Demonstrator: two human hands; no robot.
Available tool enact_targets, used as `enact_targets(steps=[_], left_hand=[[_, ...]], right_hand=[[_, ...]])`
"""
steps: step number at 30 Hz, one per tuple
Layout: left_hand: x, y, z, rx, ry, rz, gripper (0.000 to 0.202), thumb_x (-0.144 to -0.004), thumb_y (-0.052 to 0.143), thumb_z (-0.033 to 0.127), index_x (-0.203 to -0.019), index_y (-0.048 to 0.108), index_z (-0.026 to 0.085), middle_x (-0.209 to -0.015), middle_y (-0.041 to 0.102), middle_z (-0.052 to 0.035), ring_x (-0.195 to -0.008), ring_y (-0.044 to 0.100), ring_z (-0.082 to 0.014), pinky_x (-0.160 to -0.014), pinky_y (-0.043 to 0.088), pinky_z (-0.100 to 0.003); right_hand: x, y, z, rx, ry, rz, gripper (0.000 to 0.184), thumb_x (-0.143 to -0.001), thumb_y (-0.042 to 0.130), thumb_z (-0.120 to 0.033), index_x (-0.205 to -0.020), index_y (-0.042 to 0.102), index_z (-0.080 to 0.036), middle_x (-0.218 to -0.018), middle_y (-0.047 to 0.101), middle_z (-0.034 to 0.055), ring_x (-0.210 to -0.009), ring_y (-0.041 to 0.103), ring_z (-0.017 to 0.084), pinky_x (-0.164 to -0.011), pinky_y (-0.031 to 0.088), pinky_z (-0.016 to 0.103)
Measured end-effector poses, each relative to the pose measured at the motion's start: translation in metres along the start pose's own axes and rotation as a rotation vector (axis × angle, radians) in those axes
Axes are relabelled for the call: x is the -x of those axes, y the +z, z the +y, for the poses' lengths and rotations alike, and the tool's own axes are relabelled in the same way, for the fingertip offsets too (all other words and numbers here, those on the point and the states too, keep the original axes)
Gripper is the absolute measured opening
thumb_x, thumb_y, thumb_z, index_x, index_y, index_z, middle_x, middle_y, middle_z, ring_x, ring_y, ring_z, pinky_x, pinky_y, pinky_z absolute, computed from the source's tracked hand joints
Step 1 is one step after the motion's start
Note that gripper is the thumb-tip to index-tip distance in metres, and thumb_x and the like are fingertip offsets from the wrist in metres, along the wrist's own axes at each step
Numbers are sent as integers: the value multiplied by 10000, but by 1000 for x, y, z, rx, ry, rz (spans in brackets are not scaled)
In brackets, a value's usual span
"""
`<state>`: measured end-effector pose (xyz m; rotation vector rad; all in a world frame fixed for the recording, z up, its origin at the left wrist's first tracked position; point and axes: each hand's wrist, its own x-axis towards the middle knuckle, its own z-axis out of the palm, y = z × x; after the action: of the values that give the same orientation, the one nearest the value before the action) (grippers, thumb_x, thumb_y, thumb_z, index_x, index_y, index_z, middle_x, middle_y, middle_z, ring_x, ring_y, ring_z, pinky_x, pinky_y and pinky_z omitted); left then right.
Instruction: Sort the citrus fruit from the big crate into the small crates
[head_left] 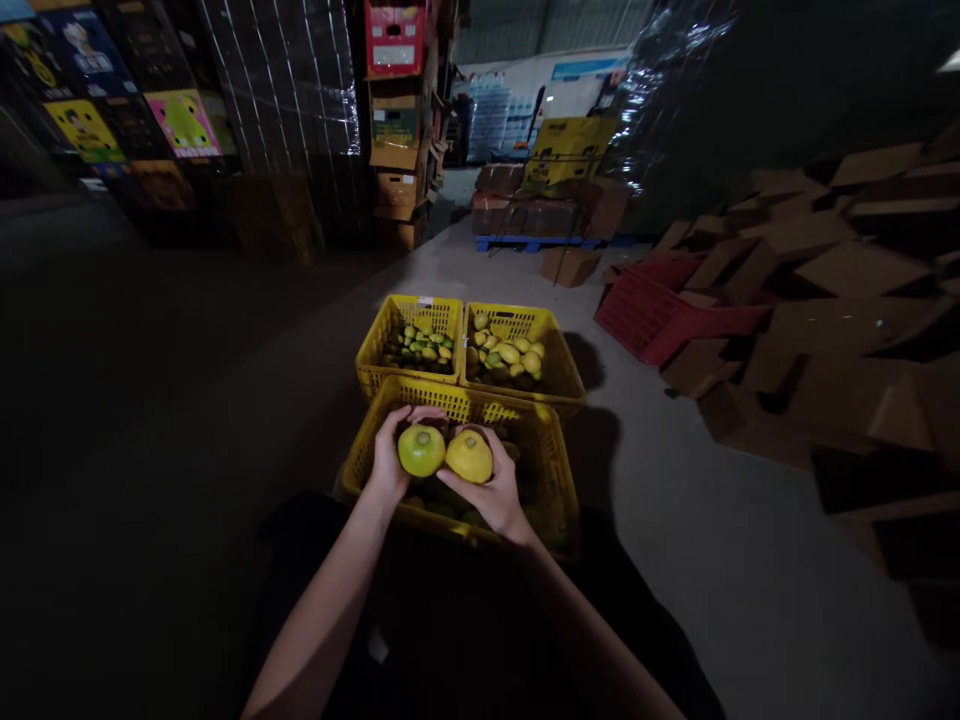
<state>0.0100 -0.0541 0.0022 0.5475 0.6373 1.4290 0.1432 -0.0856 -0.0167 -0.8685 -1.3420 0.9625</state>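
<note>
Side by side above the near yellow crate (559, 490), my two hands each hold a lemon. My left hand (388, 455) is wrapped round a green lemon (421, 450), its stem end facing up at me. In my right hand (501, 487) sits a yellow lemon (470, 456), gripped between thumb and fingers, close beside the green one. More fruit lies in shadow inside the near crate, partly hidden by my hands. Beyond it, the back left crate (371, 355) holds mostly green fruit (424, 345), and the back right crate (566, 375) holds mostly yellow lemons (510, 354).
A red crate (645, 310) lies tipped on the floor at the right, against a heap of cardboard boxes (832, 340). Ahead stand a loaded blue pallet (532, 242) and a small carton (571, 266). Stacked boxes (396, 130) rise at the back left.
</note>
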Motion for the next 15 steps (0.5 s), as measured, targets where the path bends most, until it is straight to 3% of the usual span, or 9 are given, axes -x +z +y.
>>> enact_targets(steps=[8,12,15], left_hand=[[1,-3,2,91,-84,44,288,-735,489,265,-655,709,97,-716,704,-84,-721,647,-185,-763,490,-283],[0,-6,0,96,-137,94,305,-749,501,305,-672,709,95,-716,702,-85,-679,640,-180,-723,496,-288],[0,-7,-1,137,-160,112,327,-763,490,315,-767,719,83,-780,709,-95,-732,657,-193,-743,504,-292]], right_hand=[[1,5,-1,-51,35,-27,448,-578,799,-210,-973,589,-217,-943,626,23,-905,593,199,-848,502,331],[-1,11,3,-107,176,78,444,-564,806,-245,-950,589,-213,-923,638,18,-884,600,197,-835,517,334],[-3,15,12,-289,317,160,431,-625,775,-304,-999,572,-234,-962,646,8,-885,614,184,-776,536,305]])
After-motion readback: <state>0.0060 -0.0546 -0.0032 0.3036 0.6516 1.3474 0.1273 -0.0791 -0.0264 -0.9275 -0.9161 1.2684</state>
